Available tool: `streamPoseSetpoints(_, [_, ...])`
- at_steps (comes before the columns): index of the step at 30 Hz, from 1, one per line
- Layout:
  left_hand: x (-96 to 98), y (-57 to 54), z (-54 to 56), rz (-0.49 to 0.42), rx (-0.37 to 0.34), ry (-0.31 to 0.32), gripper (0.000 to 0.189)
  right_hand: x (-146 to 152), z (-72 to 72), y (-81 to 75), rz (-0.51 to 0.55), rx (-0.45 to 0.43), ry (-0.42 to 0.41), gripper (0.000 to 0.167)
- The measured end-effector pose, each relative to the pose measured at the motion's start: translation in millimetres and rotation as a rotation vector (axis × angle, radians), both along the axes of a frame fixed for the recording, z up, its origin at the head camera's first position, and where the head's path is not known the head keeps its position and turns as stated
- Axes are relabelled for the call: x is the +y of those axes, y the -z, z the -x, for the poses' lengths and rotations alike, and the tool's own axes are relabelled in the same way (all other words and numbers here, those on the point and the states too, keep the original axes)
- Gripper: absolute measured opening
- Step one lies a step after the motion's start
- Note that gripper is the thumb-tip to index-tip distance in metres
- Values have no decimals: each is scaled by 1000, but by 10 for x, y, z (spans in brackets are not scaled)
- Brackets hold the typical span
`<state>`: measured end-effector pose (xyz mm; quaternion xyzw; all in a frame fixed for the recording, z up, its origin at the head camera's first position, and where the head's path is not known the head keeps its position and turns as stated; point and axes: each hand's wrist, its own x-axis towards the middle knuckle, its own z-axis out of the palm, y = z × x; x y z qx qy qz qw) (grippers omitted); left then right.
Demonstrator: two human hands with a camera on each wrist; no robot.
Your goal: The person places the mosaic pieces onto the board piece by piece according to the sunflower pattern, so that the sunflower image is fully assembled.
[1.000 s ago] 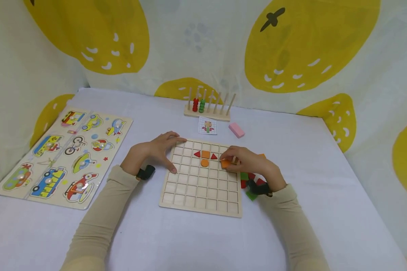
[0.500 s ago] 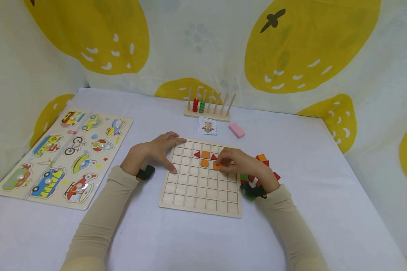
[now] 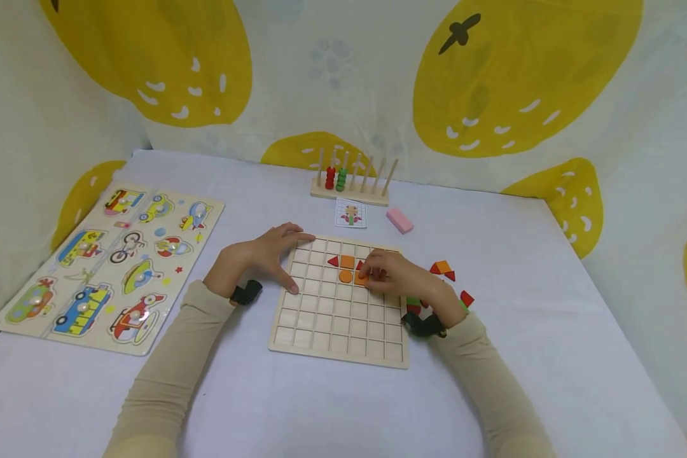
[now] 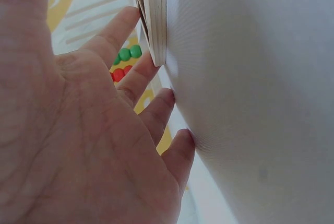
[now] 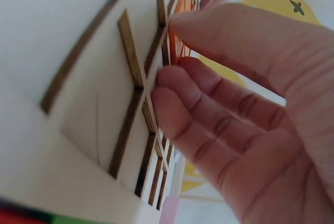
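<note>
A square wooden grid board (image 3: 338, 318) lies at the middle of the table. My left hand (image 3: 263, 254) rests spread at its left side, thumb on the lower edge part and fingers at the far corner. In the left wrist view, the left fingers (image 4: 143, 80) are fanned out along the board's edge. My right hand (image 3: 397, 273) pinches an orange square tile (image 3: 360, 278) at a cell, its thumb (image 5: 180, 25) right at the tile in the right wrist view. Beside that tile are an orange round tile (image 3: 345, 276), an orange square (image 3: 347, 261) and red triangles (image 3: 333, 261).
Several loose red, orange and green pieces (image 3: 443, 267) lie right of the board, partly under the right wrist. Behind it are a picture card (image 3: 350, 213), a pink block (image 3: 399, 220) and a peg stand (image 3: 349, 191) with beads. A vehicle puzzle (image 3: 109, 267) lies left.
My right hand has moved left across the board with the orange square tile, which now lies in the cell right of the round tile. The left hand has stayed in place.
</note>
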<state>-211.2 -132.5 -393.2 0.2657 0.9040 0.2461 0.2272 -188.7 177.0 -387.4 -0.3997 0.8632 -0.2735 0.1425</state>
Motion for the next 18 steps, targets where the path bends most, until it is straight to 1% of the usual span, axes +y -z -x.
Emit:
streamPoseSetpoints(3, [6, 0, -5, 8, 4, 8, 108, 41, -1, -3, 29, -24, 0, 10])
streamPoseSetpoints(6, [13, 16, -4, 19, 8, 15, 108, 103, -17, 0, 61, -45, 17, 8])
streamPoseSetpoints(9, [16, 31, 4, 22, 11, 20, 108, 176, -45, -14, 69, -44, 41, 6])
streamPoseSetpoints(13, [17, 28, 1, 25, 14, 16, 108, 294, -63, -47, 29, -35, 83, 7])
streamPoseSetpoints(18, [10, 0, -11, 34, 17, 10, 108, 473, -57, -115, -34, -58, 149, 11])
